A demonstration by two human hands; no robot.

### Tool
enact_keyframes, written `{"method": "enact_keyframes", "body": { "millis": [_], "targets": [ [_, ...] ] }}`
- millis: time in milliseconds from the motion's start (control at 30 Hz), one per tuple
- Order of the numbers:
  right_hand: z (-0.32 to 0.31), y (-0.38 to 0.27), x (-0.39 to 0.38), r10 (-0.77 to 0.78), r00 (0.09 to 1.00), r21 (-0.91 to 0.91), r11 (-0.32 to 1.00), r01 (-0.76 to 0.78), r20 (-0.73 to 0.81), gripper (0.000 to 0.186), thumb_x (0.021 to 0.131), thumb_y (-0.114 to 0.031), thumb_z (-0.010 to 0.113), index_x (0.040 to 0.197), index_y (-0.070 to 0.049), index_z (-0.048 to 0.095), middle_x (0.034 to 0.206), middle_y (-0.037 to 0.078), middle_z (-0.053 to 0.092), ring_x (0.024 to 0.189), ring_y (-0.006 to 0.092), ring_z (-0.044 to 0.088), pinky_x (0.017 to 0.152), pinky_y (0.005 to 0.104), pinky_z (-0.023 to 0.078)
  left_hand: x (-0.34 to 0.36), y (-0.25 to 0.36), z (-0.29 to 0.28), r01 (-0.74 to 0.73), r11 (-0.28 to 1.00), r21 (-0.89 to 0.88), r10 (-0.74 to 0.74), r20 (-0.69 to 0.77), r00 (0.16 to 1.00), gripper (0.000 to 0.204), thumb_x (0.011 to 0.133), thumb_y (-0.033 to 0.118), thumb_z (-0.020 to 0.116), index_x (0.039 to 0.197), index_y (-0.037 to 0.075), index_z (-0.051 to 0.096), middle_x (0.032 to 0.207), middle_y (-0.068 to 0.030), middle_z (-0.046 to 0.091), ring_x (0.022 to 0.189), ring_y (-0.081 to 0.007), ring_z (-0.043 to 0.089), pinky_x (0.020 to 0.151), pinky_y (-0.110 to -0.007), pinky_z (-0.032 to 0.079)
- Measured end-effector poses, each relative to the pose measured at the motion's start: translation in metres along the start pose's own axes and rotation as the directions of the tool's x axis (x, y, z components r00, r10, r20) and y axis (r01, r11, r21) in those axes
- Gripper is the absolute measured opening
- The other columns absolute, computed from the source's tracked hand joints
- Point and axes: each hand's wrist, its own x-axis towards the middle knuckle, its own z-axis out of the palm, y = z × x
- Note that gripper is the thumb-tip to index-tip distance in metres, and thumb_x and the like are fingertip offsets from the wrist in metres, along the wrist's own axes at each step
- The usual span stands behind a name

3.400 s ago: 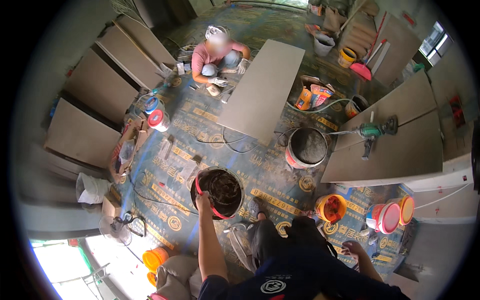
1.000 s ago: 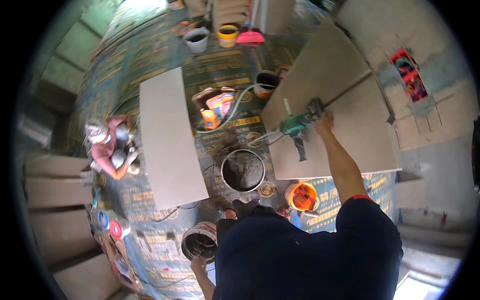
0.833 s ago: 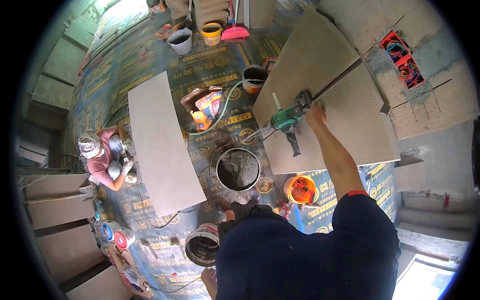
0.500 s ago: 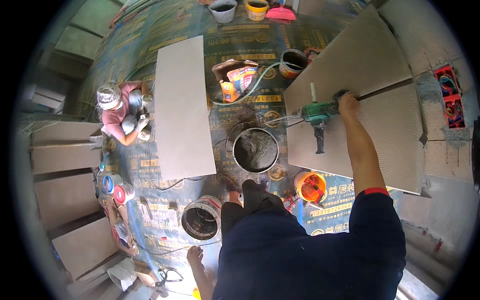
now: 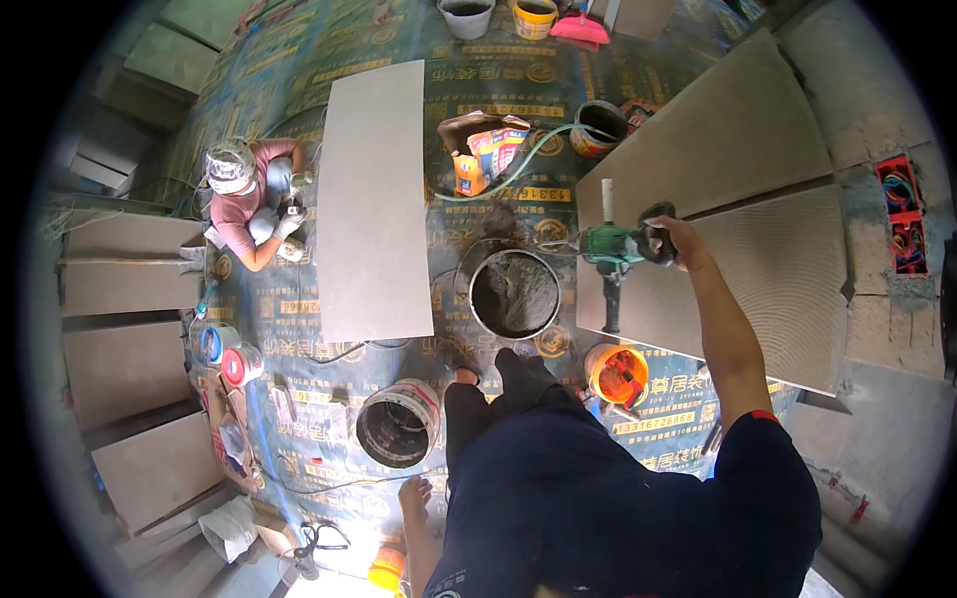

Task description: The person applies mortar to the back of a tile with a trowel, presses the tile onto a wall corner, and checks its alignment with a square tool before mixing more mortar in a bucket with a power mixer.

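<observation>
A green power drill (image 5: 605, 244) with a pale side handle and a black grip is held in my right hand (image 5: 677, 243), closed round its rear grip. A mixing rod reaches from the drill toward a round bucket (image 5: 480, 324) of grey mortar (image 5: 518, 291); the rod's far end is hard to make out. My left hand (image 5: 415, 491) hangs low at my side, fingers loosely apart, holding nothing. An open-topped empty-looking bucket (image 5: 397, 429) with a dirty inside stands nearest to it.
Large tiles (image 5: 738, 249) lie on the right. A long pale slab (image 5: 374, 199) lies left of the mortar bucket, with a crouching person (image 5: 244, 194) beyond it. An orange bucket (image 5: 598, 359) stands near my feet. A torn bag (image 5: 488, 154) and a hose (image 5: 538, 149) lie ahead.
The drill has turned in my right hand and shifted a little left over the tile's edge. My left hand has swung slightly. The whole view has tilted somewhat.
</observation>
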Motion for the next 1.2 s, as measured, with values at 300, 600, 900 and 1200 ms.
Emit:
{"method": "enact_keyframes", "body": {
  "millis": [300, 600, 900, 1200],
  "targets": [
    [0.098, -0.026, -0.032, -0.175, 0.978, -0.298, 0.933, 0.201, 0.112, 0.022, 0.072, -0.015, 0.068, 0.062, -0.010, 0.049, 0.053, -0.001, 0.044, 0.043, 0.0102, 0.042, 0.039, 0.0261, 0.029, 0.009, 0.062, 0.005, -0.263, 0.963, -0.052, 0.267, 0.100, 0.958, 0.035, 0.088, 0.033, 0.059, 0.111, 0.008, 0.052, 0.094, -0.0060, 0.063, 0.082, -0.0148, 0.060, 0.072, -0.031, 0.045],
    [0.160, -0.108, -0.114, -0.521, 0.753, -0.897, -0.063, 0.437, 0.403, 0.034, 0.073, -0.028, 0.068, 0.096, -0.003, 0.065, 0.076, 0.014, 0.065, 0.070, 0.0248, 0.062, 0.067, 0.0373, 0.047, 0.065, 0.000, -0.022, 0.007, 0.999, -0.050, -0.001, 0.126, 0.992, 0.034, 0.083, 0.032, 0.058, 0.109, 0.010, 0.052, 0.087, -0.0055, 0.060, 0.072, -0.0172, 0.058, 0.061, -0.029, 0.044],
    [0.168, -0.144, -0.253, -0.584, 0.808, -0.755, 0.494, 0.432, 0.079, 0.025, 0.074, -0.015, 0.067, 0.097, -0.004, 0.064, 0.058, -0.001, 0.052, 0.045, 0.0050, 0.043, 0.040, 0.0215, 0.031, 0.087, 0.081, -0.008, -0.090, 0.989, -0.118, 0.109, 0.164, 0.980, 0.011, 0.082, 0.017, 0.054, 0.081, 0.006, 0.055, 0.067, -0.0029, 0.054, 0.055, -0.0100, 0.050, 0.045, -0.020, 0.036],
    [0.160, -0.122, -0.316, -0.606, 0.795, -0.518, 0.684, 0.514, -0.012, 0.013, 0.074, -0.010, 0.059, 0.076, -0.005, 0.047, 0.052, -0.002, 0.039, 0.036, 0.0054, 0.035, 0.033, 0.0207, 0.031, 0.070, 0.215, 0.023, -0.619, 0.753, 0.222, 0.597, 0.162, 0.785, 0.026, 0.085, 0.016, 0.054, 0.102, -0.003, 0.059, 0.089, -0.0115, 0.063, 0.083, -0.0183, 0.060, 0.078, -0.028, 0.046]
  ]
}}
